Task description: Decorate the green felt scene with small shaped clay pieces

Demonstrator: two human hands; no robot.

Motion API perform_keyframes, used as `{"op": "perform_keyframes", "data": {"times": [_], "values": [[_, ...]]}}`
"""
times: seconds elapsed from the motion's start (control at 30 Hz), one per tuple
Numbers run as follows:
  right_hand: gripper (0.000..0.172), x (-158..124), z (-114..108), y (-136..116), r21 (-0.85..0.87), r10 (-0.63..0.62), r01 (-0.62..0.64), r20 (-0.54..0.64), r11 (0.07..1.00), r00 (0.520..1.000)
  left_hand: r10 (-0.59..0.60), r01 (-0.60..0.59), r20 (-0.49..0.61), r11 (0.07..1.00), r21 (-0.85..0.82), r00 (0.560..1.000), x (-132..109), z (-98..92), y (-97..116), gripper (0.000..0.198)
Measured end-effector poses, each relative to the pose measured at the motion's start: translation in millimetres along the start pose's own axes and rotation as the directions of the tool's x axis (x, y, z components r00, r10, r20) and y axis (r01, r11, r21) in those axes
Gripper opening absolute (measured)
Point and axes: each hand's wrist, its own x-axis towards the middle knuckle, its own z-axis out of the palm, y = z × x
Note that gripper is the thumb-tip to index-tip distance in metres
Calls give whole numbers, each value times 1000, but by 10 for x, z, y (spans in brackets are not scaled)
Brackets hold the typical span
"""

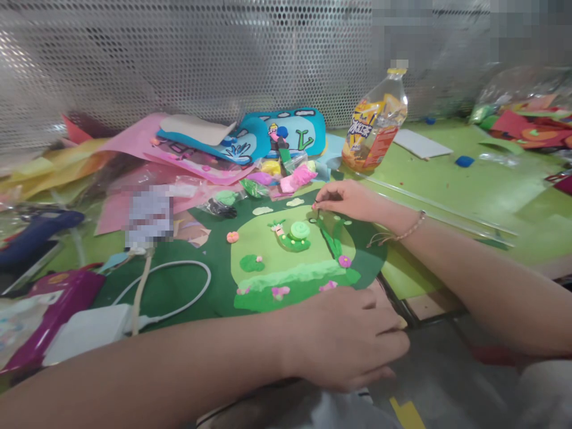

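- Clock centred on the light green panel, 12 being away from the person.
- Green tabletop (447, 173): carried everything, clutter from 9 round to 3.
- Dark green card (218, 256): the piece being worked, flat on the tabletop in front of the person. Probably light and bendy; best taken by its bare outer rim, clear of the decorations.
- Light green panel (286, 264): middle of the card.
- Bottle (373, 128): part-filled, upright with a tilted look, beyond the card at 1 o'clock.
- Left hand (353, 339): at 5 o'clock over the near edge, back upward, fingers loosely bent; couldn't tell if it gripped or pressed anything.
- Right hand (344, 199): at 1 o'clock, thumb and finger pinching a small pink bit.
- Green strip (268, 300): at 6 o'clock, pink blobs along it.
- Snail figure (292, 233): near centre, raised; likely soft clay, easily dented, so no pressing there.
- Orange-pink flower (232, 237): at 9 o'clock, on the card's dark border.
- Small pink bit (314, 206): in the right fingertips at 1 o'clock, over the card's upper part; contact with the card unclear. Likely very light, soft, maybe tacky; hold lightly by the sides.
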Motion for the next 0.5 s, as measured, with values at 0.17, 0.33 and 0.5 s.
{"op": "perform_keyframes", "data": {"times": [0.17,0.33,0.5], "values": [[19,-10,-15,-23,-17,1,-1,2,1000,1000,2,-2,12,1000,-4,1000,7,-6,-11,33],[18,-14,-15,-20,-19,-7,8,27,1000,1000,-4,4,22,1000,-8,1000,7,5,-12,33],[18,-18,-20,-27,-10,-11,12,33,1000,999,2,-1,21,1000,-4,1000,8,-3,-8,33]]}}
